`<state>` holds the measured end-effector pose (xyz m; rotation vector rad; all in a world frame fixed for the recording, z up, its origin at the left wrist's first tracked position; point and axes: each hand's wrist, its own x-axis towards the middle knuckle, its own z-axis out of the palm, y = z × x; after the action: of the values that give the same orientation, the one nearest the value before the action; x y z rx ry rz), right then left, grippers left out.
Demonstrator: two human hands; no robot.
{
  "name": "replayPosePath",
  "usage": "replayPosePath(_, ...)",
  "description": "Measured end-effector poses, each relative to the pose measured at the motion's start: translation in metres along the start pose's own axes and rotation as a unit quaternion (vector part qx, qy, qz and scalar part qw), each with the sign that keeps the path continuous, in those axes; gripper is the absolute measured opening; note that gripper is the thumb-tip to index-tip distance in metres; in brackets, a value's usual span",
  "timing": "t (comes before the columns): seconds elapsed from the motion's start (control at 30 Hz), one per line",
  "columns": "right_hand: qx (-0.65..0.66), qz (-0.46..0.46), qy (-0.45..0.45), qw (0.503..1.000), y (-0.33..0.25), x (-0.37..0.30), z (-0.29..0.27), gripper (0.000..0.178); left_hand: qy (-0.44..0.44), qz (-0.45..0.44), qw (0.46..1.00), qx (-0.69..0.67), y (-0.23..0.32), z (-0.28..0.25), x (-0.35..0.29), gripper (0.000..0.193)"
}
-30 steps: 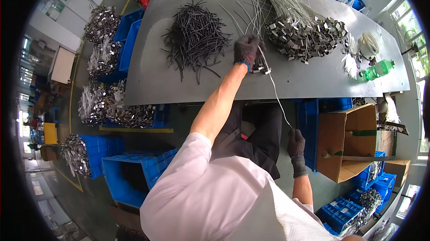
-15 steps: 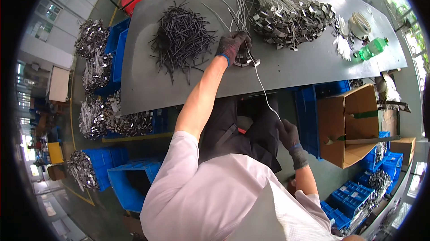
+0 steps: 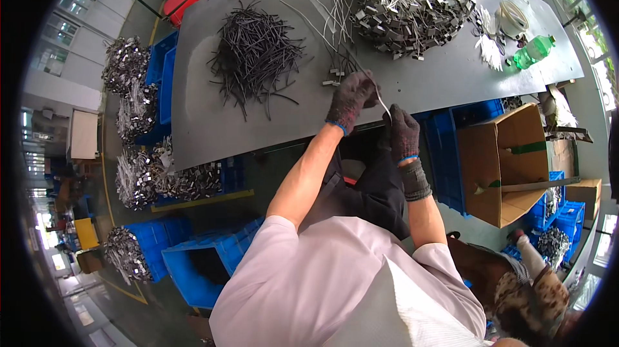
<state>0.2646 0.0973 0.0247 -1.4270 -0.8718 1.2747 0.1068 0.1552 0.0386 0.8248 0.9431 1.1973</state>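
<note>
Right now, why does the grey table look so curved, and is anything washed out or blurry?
Head view: the fisheye lens bows the grey table, straight edges bending toward the black rim. Windows at the far left are washed out by daylight. Light is even, shadows soft. The left hand and right hand, gloved, holding a thin pale strip, look sharp; the rim is softer.

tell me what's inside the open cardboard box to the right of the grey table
The cardboard box shows bare brown inner walls, a green strip near its top edge and a thin rod lying across the opening. Its bottom is in shadow, so any contents there cannot be made out.
</note>
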Motion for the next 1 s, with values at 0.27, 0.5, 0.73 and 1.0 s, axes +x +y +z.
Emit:
replayPosePath(0.27,-0.084,-0.154,0.048,0.983,-0.004,-0.012,0.006,0.026,-0.065,-0.027,0.988,-0.139,0.038,-0.002,-0.012,0.027)
replayPosePath(0.5,-0.151,-0.277,0.042,0.948,-0.021,-0.037,0.012,0.017,-0.037,0.007,0.999,0.019,0.049,-0.002,-0.019,0.026)
replayPosePath(0.73,-0.123,-0.220,0.017,0.968,-0.018,-0.043,-0.002,0.018,-0.094,0.029,0.995,-0.003,0.040,0.014,-0.007,0.024)
replayPosePath(1.0,-0.158,-0.257,0.004,0.953,0.007,-0.039,-0.019,0.018,-0.043,-0.034,0.998,0.011,0.011,0.006,0.010,0.021)
